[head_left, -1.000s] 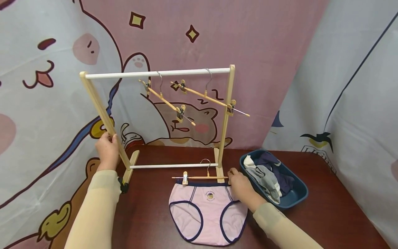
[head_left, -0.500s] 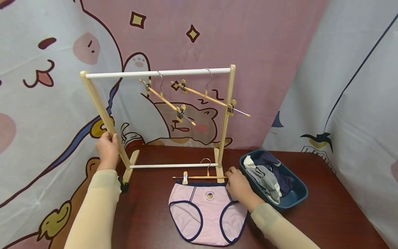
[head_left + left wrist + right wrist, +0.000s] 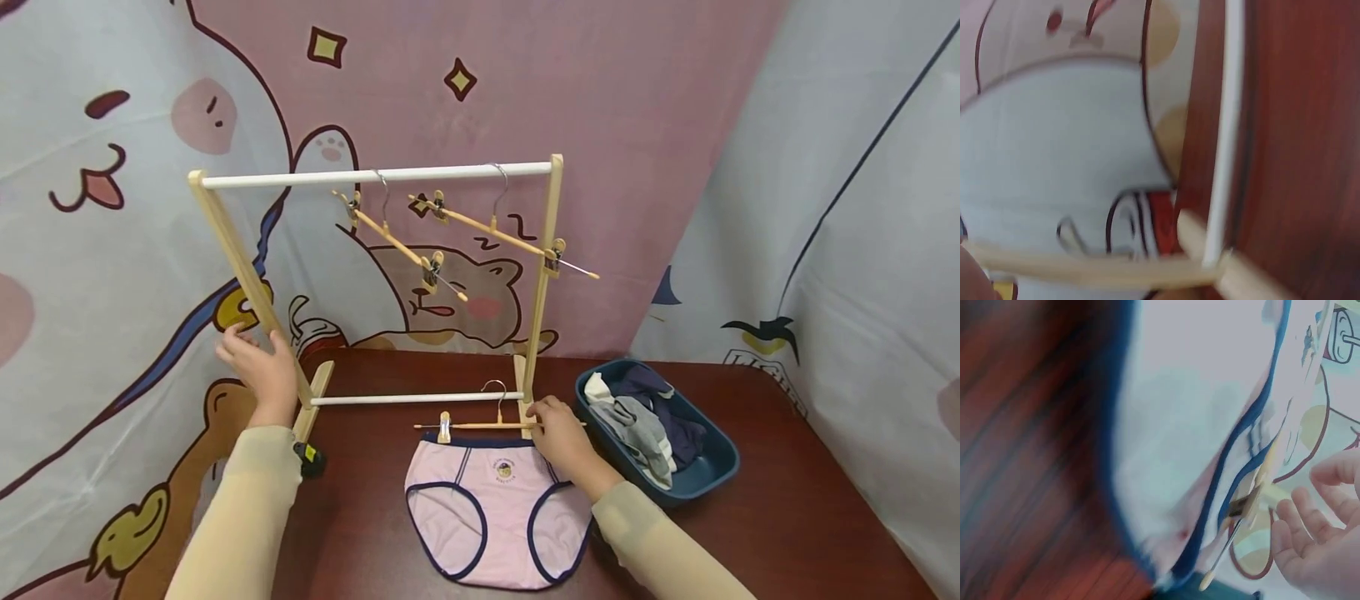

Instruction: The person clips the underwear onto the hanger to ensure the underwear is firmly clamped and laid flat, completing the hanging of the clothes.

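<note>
Your left hand [image 3: 262, 375] is loose, fingers apart, at the rack's left post [image 3: 240, 258]; whether it touches the wood, I can't tell. Your right hand [image 3: 562, 437] pinches nothing, its fingers relaxed and slightly bent just beside the hanger's right clip [image 3: 1247, 506]. The pink underwear [image 3: 504, 521] lies on the table [image 3: 352, 517] before you, its navy waistband clipped to the hanger [image 3: 480, 427].
</note>
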{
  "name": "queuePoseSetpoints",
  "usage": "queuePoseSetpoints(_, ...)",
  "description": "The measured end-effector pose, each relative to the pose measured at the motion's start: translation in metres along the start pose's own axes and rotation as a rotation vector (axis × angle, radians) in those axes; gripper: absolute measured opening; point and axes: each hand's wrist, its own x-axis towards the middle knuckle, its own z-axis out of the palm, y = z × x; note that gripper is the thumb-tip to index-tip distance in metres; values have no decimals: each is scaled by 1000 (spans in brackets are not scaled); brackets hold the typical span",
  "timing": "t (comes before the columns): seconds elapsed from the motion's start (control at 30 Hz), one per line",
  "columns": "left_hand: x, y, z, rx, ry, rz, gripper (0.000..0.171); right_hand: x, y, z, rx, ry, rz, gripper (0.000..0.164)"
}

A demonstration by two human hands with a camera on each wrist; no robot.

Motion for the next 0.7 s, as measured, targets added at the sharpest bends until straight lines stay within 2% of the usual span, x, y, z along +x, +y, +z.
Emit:
queuePoseSetpoints(0.03,-9,-2,4,-28,37,25,36,1,-4,1,18,-9,-1,20)
queuePoseSetpoints(0.07,-20,-4,9,-53,44,49,33,3,-7,3,33,-16,-9,20)
queuePoseSetpoints(0.1,-32,-5,13,-58,20,76,30,4,-11,5,48,-23,-15,20)
queuePoseSetpoints(0.13,-45,-7,18,-56,-36,99,28,6,-16,7,57,-32,-19,20)
queuePoseSetpoints(0.2,-74,-9,26,-14,-219,114,25,10,-25,11,79,-60,-35,20)
queuePoseSetpoints(0.27,-103,-13,34,69,-449,109,24,15,-35,18,88,-86,-59,20)
queuePoseSetpoints(0.33,-130,-16,41,177,-663,69,26,20,-45,26,70,-108,-71,22)
queuePoseSetpoints(0.4,-152,-20,46,268,-818,26,31,25,-55,34,58,-127,-80,24)
queuePoseSetpoints(0.43,-161,-22,48,311,-871,2,34,28,-61,38,45,-138,-79,26)
queuePoseSetpoints(0.53,-179,-27,52,392,-939,-45,39,32,-76,51,17,-165,-67,30)
queuePoseSetpoints(0.63,-186,-31,53,449,-953,-34,34,35,-88,61,-3,-203,-30,37)
queuePoseSetpoints(0.7,-187,-32,52,455,-955,-21,30,35,-95,67,6,-222,11,38)
